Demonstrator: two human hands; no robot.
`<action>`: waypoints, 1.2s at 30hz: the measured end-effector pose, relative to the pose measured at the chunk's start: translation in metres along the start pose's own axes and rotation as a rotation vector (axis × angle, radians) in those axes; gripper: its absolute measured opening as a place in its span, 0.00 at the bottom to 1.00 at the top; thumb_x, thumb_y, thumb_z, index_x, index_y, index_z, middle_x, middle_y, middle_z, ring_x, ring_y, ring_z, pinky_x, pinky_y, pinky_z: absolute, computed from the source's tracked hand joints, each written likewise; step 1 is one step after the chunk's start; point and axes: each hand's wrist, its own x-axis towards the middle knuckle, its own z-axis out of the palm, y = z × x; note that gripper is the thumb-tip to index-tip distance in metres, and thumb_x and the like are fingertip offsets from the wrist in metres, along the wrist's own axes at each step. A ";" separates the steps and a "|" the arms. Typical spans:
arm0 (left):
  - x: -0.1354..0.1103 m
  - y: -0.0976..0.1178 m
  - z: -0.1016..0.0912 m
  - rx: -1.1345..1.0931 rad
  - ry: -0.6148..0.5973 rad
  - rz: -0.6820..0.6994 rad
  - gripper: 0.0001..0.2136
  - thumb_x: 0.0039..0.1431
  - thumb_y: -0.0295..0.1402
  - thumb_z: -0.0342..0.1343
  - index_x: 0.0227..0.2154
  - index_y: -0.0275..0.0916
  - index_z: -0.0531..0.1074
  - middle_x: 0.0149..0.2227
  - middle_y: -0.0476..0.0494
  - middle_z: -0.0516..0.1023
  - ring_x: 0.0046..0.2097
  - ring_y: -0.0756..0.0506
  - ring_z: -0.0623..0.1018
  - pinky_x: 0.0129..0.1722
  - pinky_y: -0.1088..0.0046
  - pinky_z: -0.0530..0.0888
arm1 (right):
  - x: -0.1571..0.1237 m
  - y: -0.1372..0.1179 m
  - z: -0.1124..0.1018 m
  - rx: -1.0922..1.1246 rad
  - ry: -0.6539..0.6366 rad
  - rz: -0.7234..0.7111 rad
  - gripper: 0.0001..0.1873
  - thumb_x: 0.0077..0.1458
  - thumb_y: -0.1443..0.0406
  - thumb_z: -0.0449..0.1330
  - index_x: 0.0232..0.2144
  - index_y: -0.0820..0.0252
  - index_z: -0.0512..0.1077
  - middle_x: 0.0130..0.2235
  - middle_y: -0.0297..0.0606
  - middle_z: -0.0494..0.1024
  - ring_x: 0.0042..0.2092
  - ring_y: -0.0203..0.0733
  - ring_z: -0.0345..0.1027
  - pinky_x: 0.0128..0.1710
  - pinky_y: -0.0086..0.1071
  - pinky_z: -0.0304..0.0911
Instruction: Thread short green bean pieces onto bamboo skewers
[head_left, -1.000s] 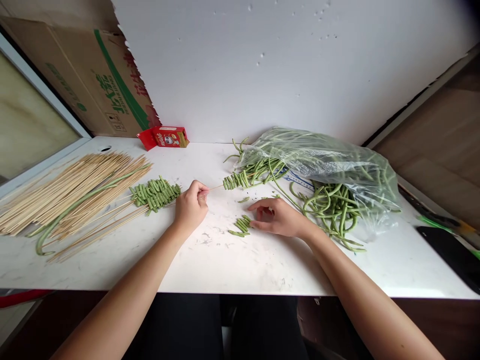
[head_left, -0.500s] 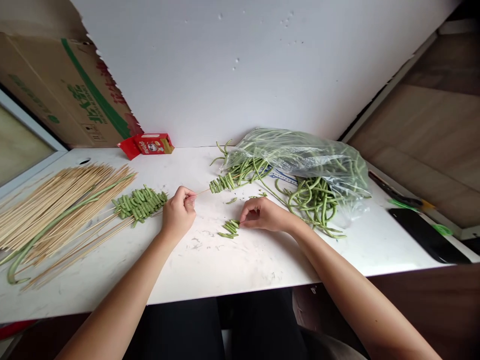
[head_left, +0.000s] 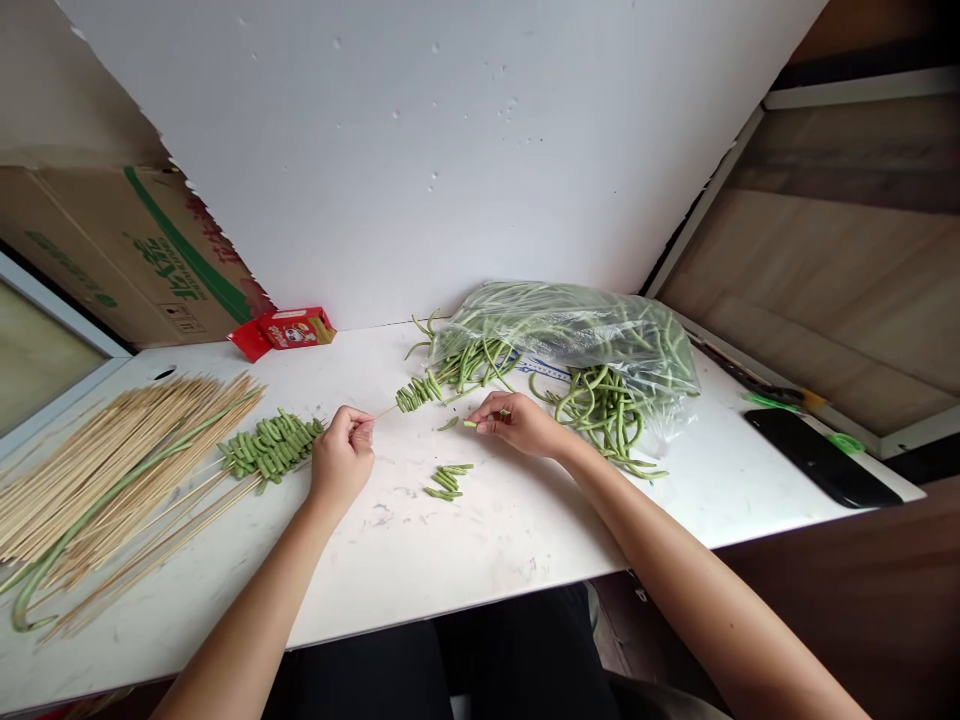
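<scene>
My left hand [head_left: 343, 452] is closed round a thin wooden skewer [head_left: 385, 411], which points away to the right. Several cut green bean pieces [head_left: 418, 391] are threaded side by side near its far end. Between the fingertips of my right hand [head_left: 517, 424] is a short piece of green bean [head_left: 470, 424], apart from the skewer. Loose cut bean pieces [head_left: 447, 481] lie on the white table below and between the hands. Just left of my left hand rest finished-looking skewers packed with bean pieces [head_left: 274, 447].
Many bare skewers [head_left: 112, 470] are spread at the left, with a long bean [head_left: 127, 478] across them. A red box [head_left: 294, 329] stands at the back. Long beans [head_left: 611, 405] spill from a clear plastic bag [head_left: 577, 315]. A black phone-like slab [head_left: 821, 457] and scissors [head_left: 772, 385] lie right.
My right hand has lifted a bean piece from the small loose pile and moved it up toward the skewer's tip. My left hand keeps its hold on the skewer. The camera view has shifted.
</scene>
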 end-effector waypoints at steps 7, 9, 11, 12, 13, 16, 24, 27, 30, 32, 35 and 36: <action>-0.002 0.002 -0.001 0.008 -0.031 0.017 0.03 0.66 0.32 0.53 0.37 0.43 0.71 0.27 0.50 0.77 0.30 0.46 0.77 0.34 0.71 0.69 | 0.001 -0.004 -0.003 0.263 0.094 0.110 0.21 0.53 0.49 0.75 0.38 0.60 0.84 0.41 0.44 0.84 0.41 0.45 0.76 0.36 0.35 0.70; -0.002 0.002 -0.001 0.003 -0.046 0.024 0.03 0.66 0.32 0.53 0.37 0.43 0.71 0.27 0.50 0.77 0.30 0.46 0.77 0.34 0.71 0.70 | 0.003 -0.005 -0.002 0.429 0.157 0.191 0.23 0.49 0.49 0.77 0.39 0.60 0.84 0.38 0.43 0.85 0.39 0.44 0.77 0.35 0.34 0.69; -0.003 0.003 -0.001 -0.005 -0.064 0.031 0.03 0.66 0.31 0.53 0.37 0.43 0.71 0.28 0.50 0.77 0.30 0.46 0.77 0.34 0.72 0.70 | 0.005 -0.004 -0.001 0.580 0.206 0.238 0.24 0.46 0.49 0.79 0.39 0.59 0.84 0.39 0.43 0.86 0.39 0.43 0.78 0.36 0.34 0.70; -0.004 0.003 -0.001 -0.010 -0.074 0.035 0.03 0.67 0.31 0.53 0.37 0.43 0.70 0.28 0.50 0.77 0.30 0.46 0.78 0.34 0.72 0.70 | 0.005 -0.003 -0.001 0.638 0.213 0.246 0.24 0.45 0.50 0.79 0.38 0.59 0.84 0.40 0.43 0.86 0.39 0.43 0.78 0.37 0.34 0.70; -0.004 0.003 -0.001 -0.014 -0.084 0.038 0.03 0.67 0.31 0.53 0.37 0.43 0.70 0.28 0.50 0.77 0.30 0.46 0.78 0.34 0.72 0.70 | 0.006 -0.003 0.000 0.682 0.211 0.249 0.23 0.45 0.50 0.80 0.38 0.58 0.85 0.41 0.43 0.86 0.40 0.43 0.79 0.37 0.33 0.71; -0.004 0.004 0.000 -0.021 -0.108 0.046 0.03 0.67 0.32 0.52 0.37 0.43 0.71 0.28 0.50 0.77 0.30 0.46 0.78 0.33 0.72 0.70 | 0.006 -0.003 0.001 0.750 0.178 0.234 0.21 0.48 0.51 0.79 0.38 0.58 0.85 0.43 0.43 0.86 0.42 0.42 0.79 0.38 0.32 0.71; -0.003 0.006 -0.001 -0.015 -0.130 0.047 0.03 0.66 0.31 0.52 0.37 0.43 0.71 0.28 0.50 0.77 0.30 0.46 0.78 0.34 0.72 0.71 | 0.005 -0.002 0.006 0.789 0.158 0.250 0.19 0.49 0.53 0.79 0.38 0.58 0.85 0.40 0.39 0.86 0.37 0.37 0.76 0.36 0.29 0.69; -0.003 0.006 -0.001 -0.016 -0.137 0.046 0.03 0.66 0.30 0.52 0.37 0.43 0.71 0.27 0.50 0.77 0.30 0.46 0.78 0.34 0.72 0.71 | 0.006 -0.002 0.006 0.788 0.173 0.263 0.20 0.47 0.52 0.80 0.38 0.57 0.85 0.39 0.39 0.86 0.37 0.38 0.76 0.35 0.29 0.70; -0.003 0.005 0.000 -0.011 -0.143 0.042 0.03 0.66 0.30 0.53 0.37 0.43 0.71 0.27 0.50 0.77 0.30 0.46 0.78 0.34 0.72 0.71 | 0.006 -0.003 0.006 0.781 0.168 0.266 0.21 0.47 0.51 0.80 0.38 0.57 0.84 0.40 0.39 0.86 0.38 0.40 0.77 0.36 0.31 0.72; -0.003 0.004 0.000 -0.007 -0.144 0.039 0.03 0.66 0.30 0.53 0.37 0.43 0.71 0.28 0.50 0.77 0.31 0.46 0.78 0.35 0.72 0.71 | 0.006 -0.003 0.007 0.780 0.159 0.258 0.21 0.48 0.51 0.80 0.38 0.57 0.84 0.41 0.40 0.86 0.39 0.41 0.78 0.37 0.32 0.73; -0.003 0.005 0.000 -0.002 -0.145 0.039 0.03 0.65 0.30 0.53 0.37 0.44 0.71 0.28 0.50 0.77 0.31 0.46 0.78 0.34 0.72 0.71 | 0.006 -0.002 0.007 0.776 0.154 0.252 0.19 0.50 0.52 0.79 0.39 0.57 0.85 0.41 0.40 0.86 0.40 0.40 0.78 0.38 0.32 0.73; -0.003 0.005 0.000 0.000 -0.145 0.039 0.03 0.65 0.30 0.53 0.37 0.44 0.71 0.28 0.50 0.77 0.31 0.46 0.78 0.34 0.72 0.71 | 0.006 -0.001 0.007 0.776 0.152 0.254 0.19 0.50 0.52 0.78 0.39 0.57 0.85 0.41 0.40 0.86 0.40 0.40 0.78 0.39 0.32 0.73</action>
